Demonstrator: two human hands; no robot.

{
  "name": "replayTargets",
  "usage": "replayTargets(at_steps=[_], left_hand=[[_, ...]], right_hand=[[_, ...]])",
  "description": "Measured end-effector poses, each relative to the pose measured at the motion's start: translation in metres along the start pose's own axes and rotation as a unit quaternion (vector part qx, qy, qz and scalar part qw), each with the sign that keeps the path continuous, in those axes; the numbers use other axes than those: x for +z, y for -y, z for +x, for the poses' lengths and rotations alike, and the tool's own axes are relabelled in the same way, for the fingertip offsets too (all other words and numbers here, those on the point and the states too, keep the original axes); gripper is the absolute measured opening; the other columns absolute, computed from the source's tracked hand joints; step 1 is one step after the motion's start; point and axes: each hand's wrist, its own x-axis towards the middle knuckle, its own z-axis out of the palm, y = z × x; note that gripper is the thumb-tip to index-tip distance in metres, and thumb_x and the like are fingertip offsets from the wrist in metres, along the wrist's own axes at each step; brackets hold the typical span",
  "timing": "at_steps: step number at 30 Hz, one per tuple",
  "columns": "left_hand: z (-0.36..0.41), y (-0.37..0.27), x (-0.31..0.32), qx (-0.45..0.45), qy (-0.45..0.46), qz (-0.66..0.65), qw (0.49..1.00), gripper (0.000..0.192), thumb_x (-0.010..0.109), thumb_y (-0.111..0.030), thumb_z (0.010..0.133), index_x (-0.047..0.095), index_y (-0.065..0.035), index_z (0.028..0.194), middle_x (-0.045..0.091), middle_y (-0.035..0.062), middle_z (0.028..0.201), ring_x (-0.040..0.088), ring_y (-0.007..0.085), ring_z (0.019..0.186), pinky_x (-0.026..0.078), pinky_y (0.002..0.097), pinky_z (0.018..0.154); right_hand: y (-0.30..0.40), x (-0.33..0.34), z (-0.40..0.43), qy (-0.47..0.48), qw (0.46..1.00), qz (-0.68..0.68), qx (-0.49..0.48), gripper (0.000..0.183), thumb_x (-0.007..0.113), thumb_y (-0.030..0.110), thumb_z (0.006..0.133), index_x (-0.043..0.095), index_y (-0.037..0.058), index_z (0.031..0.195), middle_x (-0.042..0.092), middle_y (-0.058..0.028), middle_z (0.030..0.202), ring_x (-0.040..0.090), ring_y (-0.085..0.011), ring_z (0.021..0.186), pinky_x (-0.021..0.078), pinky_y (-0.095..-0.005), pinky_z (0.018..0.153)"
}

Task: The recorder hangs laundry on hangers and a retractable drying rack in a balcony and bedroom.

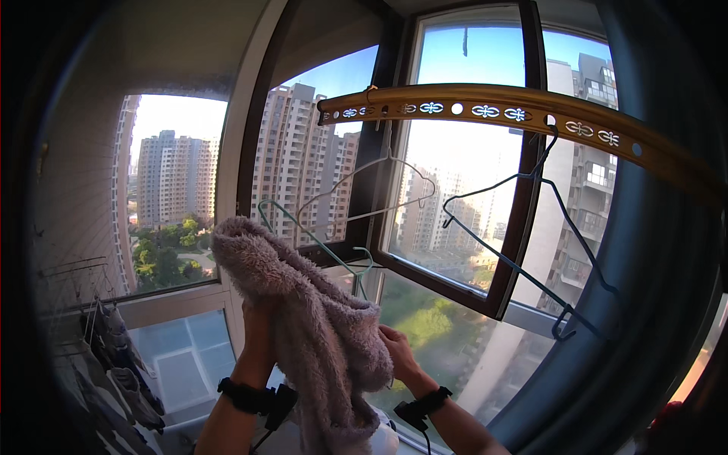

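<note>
A fluffy greyish-pink plush garment (324, 330) is held up in front of me, hanging down between my forearms. My left hand (260, 318) grips it from the left, with the fingers hidden behind the cloth. On the other side, my right hand (398, 351) pinches its right edge, its fingertips partly covered. A green clothes hanger (321, 243) sticks out above the garment, its hook to the right. The garment covers the hanger's lower part, so I cannot tell whether it sits inside the cloth. Both wrists wear black straps with small devices.
Overhead runs a golden perforated drying rail (483, 105). From it hang a white hanger (369, 165) and a dark blue hanger (512, 267). A dark-framed window sash (506, 273) is swung inward. Small laundry (122, 369) hangs at lower left; a blue curtain (642, 296) is at right.
</note>
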Motion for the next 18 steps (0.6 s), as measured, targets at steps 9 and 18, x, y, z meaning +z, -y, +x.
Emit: replayTargets(at_steps=[9,18], left_hand=[[-0.094,-0.026,0.022,0.055,-0.063,-0.015,0.996,0.044,0.060,-0.022,0.078,0.049,-0.0009,0.115,0.057,0.0112,0.103,0.057,0.0219,0.093,0.048,0.0347,0.082],[-0.185,-0.071,0.112,0.199,-0.017,0.073,0.977,0.045,0.049,-0.041,0.088,0.048,-0.0034,0.113,0.056,0.0108,0.104,0.057,0.0232,0.095,0.048,0.0362,0.084]], right_hand=[[0.028,-0.023,-0.078,0.049,0.994,0.037,0.090,0.024,0.052,0.023,0.091,0.063,0.0013,0.094,0.038,0.0073,0.055,0.032,-0.0021,0.045,0.0206,-0.0198,0.041],[0.043,-0.065,-0.137,0.146,0.970,0.162,0.105,0.024,0.050,0.022,0.093,0.060,0.0006,0.095,0.037,0.0071,0.055,0.031,-0.0026,0.046,0.0211,-0.0199,0.041]])
